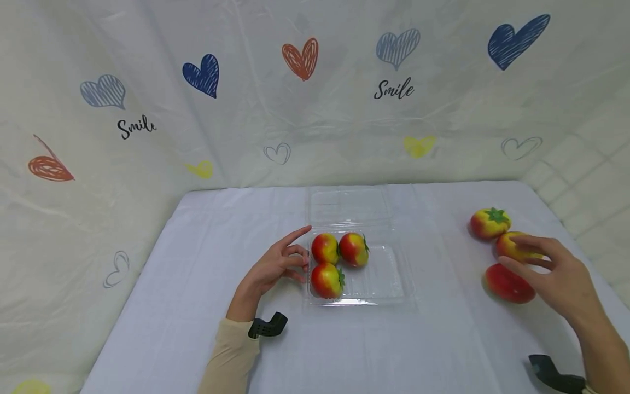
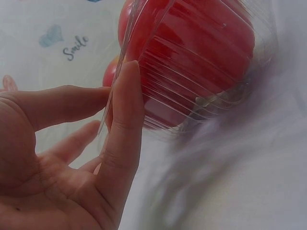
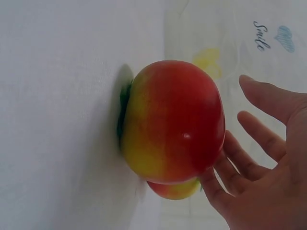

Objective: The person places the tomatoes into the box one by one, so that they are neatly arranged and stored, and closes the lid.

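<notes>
A clear plastic clamshell box point(image 1: 379, 273) stands in the middle of the table, its lid point(image 1: 349, 207) folded back. Three red-and-yellow fruits with green leafy tops, like toy persimmons, sit in its left half; one is the front fruit point(image 1: 327, 280). My left hand point(image 1: 275, 268) pinches the box's left rim point(image 2: 125, 45) between thumb and finger. On the right, my right hand point(image 1: 561, 276) reaches over a yellow-red fruit point(image 1: 514, 246), fingers spread and slightly bent. Closest to it lies a redder fruit point(image 3: 175, 122). No grip shows, and its far fingertips are partly hidden in the right wrist view.
Another fruit point(image 1: 490, 223) lies behind those by my right hand. A white cloth point(image 1: 448, 339) covers the table. Behind it hangs a pale curtain point(image 1: 339, 120) printed with hearts. A black wrist mount point(image 1: 268, 325) sits on each forearm.
</notes>
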Demonstrator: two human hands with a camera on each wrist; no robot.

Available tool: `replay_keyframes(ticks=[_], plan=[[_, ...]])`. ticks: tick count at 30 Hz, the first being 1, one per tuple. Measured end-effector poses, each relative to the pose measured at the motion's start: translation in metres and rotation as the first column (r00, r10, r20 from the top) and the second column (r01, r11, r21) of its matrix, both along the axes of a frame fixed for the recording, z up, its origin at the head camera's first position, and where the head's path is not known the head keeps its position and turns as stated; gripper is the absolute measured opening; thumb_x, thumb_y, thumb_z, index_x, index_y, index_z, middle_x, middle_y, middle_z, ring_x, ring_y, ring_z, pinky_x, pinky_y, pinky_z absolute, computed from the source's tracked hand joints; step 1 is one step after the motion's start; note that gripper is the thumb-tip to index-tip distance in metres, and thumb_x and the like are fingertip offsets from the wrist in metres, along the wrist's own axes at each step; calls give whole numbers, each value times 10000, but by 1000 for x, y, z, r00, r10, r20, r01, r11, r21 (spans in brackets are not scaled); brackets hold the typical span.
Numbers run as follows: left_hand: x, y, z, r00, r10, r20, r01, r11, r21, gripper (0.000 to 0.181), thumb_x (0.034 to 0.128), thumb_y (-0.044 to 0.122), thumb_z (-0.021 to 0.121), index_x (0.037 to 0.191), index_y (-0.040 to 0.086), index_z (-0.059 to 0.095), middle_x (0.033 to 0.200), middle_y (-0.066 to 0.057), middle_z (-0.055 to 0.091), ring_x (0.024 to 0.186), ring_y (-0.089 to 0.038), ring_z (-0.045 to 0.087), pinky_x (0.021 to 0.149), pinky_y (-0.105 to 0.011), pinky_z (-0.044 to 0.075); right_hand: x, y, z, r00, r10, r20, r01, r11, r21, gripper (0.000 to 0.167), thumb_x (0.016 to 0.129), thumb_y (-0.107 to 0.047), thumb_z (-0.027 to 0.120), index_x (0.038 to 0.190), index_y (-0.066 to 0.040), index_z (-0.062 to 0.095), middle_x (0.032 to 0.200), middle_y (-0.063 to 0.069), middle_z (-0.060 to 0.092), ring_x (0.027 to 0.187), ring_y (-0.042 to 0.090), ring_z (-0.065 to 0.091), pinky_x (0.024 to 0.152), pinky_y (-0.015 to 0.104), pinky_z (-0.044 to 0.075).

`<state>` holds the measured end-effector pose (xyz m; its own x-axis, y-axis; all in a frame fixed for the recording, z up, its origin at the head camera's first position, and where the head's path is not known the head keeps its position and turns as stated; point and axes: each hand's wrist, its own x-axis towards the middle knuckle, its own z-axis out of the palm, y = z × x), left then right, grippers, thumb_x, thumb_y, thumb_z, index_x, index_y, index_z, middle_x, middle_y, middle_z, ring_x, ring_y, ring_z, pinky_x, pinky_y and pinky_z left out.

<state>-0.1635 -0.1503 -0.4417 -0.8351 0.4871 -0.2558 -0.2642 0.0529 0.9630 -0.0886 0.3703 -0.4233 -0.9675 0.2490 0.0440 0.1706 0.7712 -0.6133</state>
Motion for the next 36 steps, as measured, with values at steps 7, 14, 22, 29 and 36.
replay_keyframes(ticks=[7, 14, 22, 29, 36], plan=[[-1, 0, 0, 1000, 1, -2, -1, 1000, 2, 723, 1008, 62, 602, 1639, 282, 327, 931, -27, 605, 797, -174, 619, 716, -343, 658, 0, 12, -1, 999, 28, 28, -28, 1000, -4, 709, 978, -403, 708, 1508, -8, 449, 1504, 328, 408, 1201, 467, 453, 568, 18, 371], [-2, 0, 0, 1000, 4, 5, -4, 1000, 10, 725, 1007, 56, 604, 1639, 278, 325, 931, -29, 601, 795, -174, 614, 710, -347, 659, 2, 20, -1, 994, 101, 27, -102, 995, 12, 644, 987, -353, 710, 1461, 15, 476, 1445, 345, 460, 1076, 286, 497, 580, -4, 363], [-1, 0, 0, 1000, 3, 0, -3, 1000, 16, 728, 1009, 53, 601, 1642, 274, 319, 928, -25, 602, 791, -169, 619, 706, -344, 658, 6, 28, -5, 978, 171, 121, -171, 985, -11, 708, 978, -385, 718, 1492, 20, 449, 1455, 359, 422, 1213, 508, 371, 602, 51, 456], [0, 0, -1, 1000, 4, -2, -4, 1000, 16, 732, 1005, 43, 600, 1643, 264, 318, 928, -22, 602, 782, -168, 620, 699, -338, 657, 5, 32, -2, 928, 234, 291, -231, 972, -45, 861, 957, -477, 715, 1563, 21, 360, 1484, 414, 370, 1303, 604, 271, 819, 679, 562], [0, 0, -1, 1000, 8, 0, -8, 1000, 10, 733, 1002, 41, 607, 1638, 275, 329, 930, -23, 604, 774, -164, 622, 701, -337, 657, 0, 32, -4, 881, 265, 393, -270, 962, -43, 985, 894, -514, 776, 1570, 33, 312, 1463, 434, 310, 1232, 625, 307, 818, 613, 607]])
